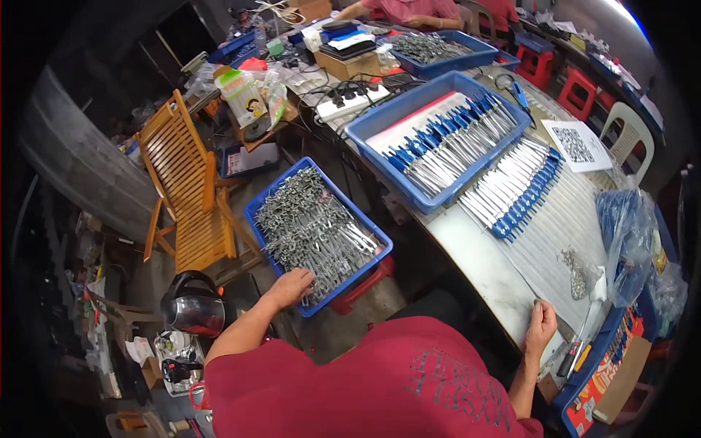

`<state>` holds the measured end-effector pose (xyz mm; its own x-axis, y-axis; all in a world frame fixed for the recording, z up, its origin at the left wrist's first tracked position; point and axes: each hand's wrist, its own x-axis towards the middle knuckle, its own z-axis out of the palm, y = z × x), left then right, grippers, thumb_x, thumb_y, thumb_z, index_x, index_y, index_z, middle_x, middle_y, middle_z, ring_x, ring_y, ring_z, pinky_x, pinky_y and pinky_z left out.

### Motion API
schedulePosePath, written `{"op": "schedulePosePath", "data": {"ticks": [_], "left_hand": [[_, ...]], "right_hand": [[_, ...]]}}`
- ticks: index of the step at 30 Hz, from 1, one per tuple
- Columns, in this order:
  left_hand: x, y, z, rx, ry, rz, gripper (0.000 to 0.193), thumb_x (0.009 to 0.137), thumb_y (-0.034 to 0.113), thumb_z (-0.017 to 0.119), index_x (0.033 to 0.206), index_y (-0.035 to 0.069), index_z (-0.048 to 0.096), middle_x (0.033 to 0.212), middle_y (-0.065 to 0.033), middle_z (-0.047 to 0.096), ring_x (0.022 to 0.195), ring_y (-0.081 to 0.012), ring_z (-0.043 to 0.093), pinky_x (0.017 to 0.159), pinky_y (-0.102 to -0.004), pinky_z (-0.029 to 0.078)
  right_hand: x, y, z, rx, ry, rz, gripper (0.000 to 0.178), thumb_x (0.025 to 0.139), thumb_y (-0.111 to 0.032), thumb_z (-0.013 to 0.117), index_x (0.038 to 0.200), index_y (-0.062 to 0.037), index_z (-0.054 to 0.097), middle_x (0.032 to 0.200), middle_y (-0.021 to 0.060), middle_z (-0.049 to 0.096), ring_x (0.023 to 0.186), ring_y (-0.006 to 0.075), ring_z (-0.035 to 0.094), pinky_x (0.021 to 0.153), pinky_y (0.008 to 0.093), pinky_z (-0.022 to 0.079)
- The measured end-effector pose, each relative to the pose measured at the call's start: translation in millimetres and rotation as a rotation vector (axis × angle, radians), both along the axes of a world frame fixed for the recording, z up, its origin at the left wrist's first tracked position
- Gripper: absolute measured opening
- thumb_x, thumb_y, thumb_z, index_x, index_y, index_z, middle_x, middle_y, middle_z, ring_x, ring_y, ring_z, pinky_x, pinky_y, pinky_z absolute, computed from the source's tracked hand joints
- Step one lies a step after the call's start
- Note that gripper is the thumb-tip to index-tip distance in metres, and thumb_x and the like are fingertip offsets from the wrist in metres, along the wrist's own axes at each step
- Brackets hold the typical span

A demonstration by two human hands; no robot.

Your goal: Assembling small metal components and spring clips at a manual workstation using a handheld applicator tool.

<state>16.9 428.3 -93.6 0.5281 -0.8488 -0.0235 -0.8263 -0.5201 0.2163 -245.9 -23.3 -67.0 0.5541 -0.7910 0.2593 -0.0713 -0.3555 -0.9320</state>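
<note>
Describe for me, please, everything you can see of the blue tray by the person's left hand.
The blue tray is rectangular, open-topped and plastic-looking, with a raised rim. It sits askew in the picture, between the slatted wooden chair and the worktable, above what looks like a red stool. Silvery metal parts fill it: a tangled heap at the far end, longer pieces nearer. The left hand reaches over its near-left edge; whether it touches the rim is unclear.
</note>
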Motion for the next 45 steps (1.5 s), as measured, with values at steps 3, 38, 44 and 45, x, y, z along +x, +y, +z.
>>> {"op": "schedulePosePath", "data": {"ticks": [3, 38, 44, 45], "left_hand": [[-1, 2, -10, -0.06, 0.001, 0.036, 0.033, 0.063, 0.012, 0.062, 0.091, 0.004, 0.046, 0.086, -0.0124, 0.049, 0.082, -0.0304, 0.047, 0.069, -0.0364, 0.041], [-26, -187, 102, -1.34, 1.211, 0.279, 0.014, 0.078, 0.008, 0.054, 0.087, 0.001, 0.046, 0.069, -0.004, 0.049, 0.059, -0.0111, 0.05, 0.052, -0.0205, 0.038], [-44, -272, 90, -1.201, 1.594, 0.093, 0.019, 0.077, 0.006, 0.056, 0.091, 0.0, 0.046, 0.072, -0.0051, 0.054, 0.059, -0.0108, 0.051, 0.054, -0.0201, 0.041], [-50, -281, 89, -1.171, 1.606, 0.095, 0.019, 0.077, 0.006, 0.056, 0.092, 0.0, 0.046, 0.072, -0.0052, 0.054, 0.06, -0.0108, 0.052, 0.055, -0.0202, 0.042]], "right_hand": [[0, 2, 3, 0.039, 0.024, 0.007, 0.013, 0.081, -0.008, 0.048, 0.083, 0.0034, 0.054, 0.067, -0.0029, 0.045, 0.059, 0.0035, 0.036, 0.053, 0.0166, 0.03], [3, -2, 8, -0.181, 0.155, -0.025, 0.016, 0.081, -0.011, 0.048, 0.084, 0.0029, 0.055, 0.068, -0.0011, 0.046, 0.066, 0.0063, 0.041, 0.058, 0.0194, 0.035], [7, 4, 9, -0.082, 0.14, -0.035, 0.016, 0.079, -0.01, 0.051, 0.085, 0.0037, 0.056, 0.073, 0.0002, 0.053, 0.069, 0.0063, 0.045, 0.063, 0.0179, 0.036], [9, 6, 12, -0.078, 0.111, 0.001, 0.016, 0.079, -0.012, 0.051, 0.085, 0.0028, 0.056, 0.07, -0.0011, 0.052, 0.065, 0.0056, 0.044, 0.059, 0.0177, 0.035]]}}
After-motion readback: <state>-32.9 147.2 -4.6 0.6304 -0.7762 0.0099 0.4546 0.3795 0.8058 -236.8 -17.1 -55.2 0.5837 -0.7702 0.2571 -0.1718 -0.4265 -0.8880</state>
